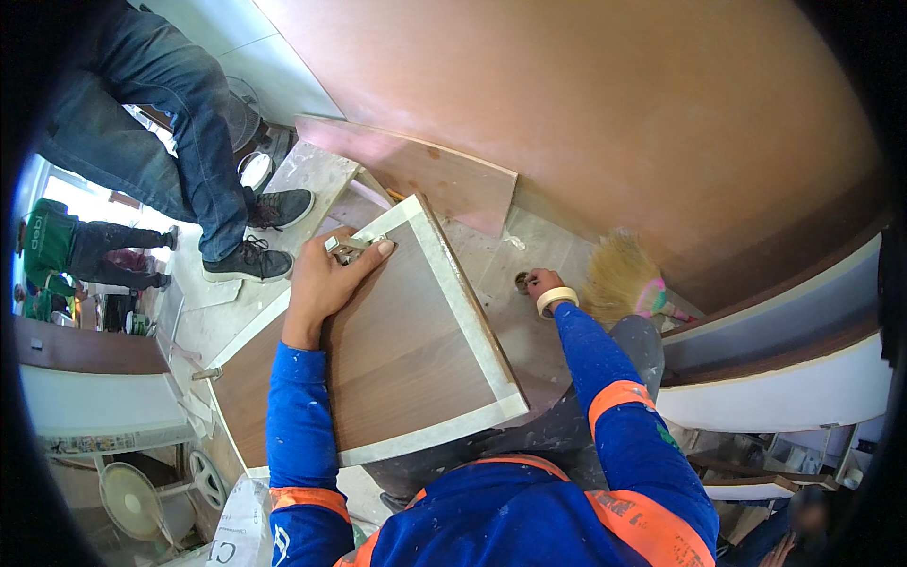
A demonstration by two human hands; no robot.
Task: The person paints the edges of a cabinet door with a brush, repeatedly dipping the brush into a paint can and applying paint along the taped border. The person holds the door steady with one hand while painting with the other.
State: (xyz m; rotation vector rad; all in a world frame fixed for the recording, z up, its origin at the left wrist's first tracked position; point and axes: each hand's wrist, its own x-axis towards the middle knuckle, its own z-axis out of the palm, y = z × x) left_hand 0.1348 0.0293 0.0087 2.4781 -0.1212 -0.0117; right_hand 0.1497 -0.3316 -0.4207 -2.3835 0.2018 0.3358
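Note:
A brown wood-grain cabinet door panel [397, 326], its edges lined with pale masking tape, lies tilted across my lap. My left hand [333, 273] grips its far left edge, thumb on the face, around a metal concealed hinge [345, 248]. A second hinge [206, 373] sticks out from the panel's left edge. To the right of the panel, my right hand [544, 283] reaches down to a small round container [522, 282] near the floor; whether the fingers hold it or dip into it I cannot tell. A roll of masking tape [556, 301] sits around my right wrist.
A soft broom [616, 280] lies right of my right hand. Beyond the panel are a pink-tinged board [411, 166] and a dusty bench [305, 177], where a person in jeans [191, 142] stands. A large brown panel [602, 106] rises ahead. Fans and another person are at left.

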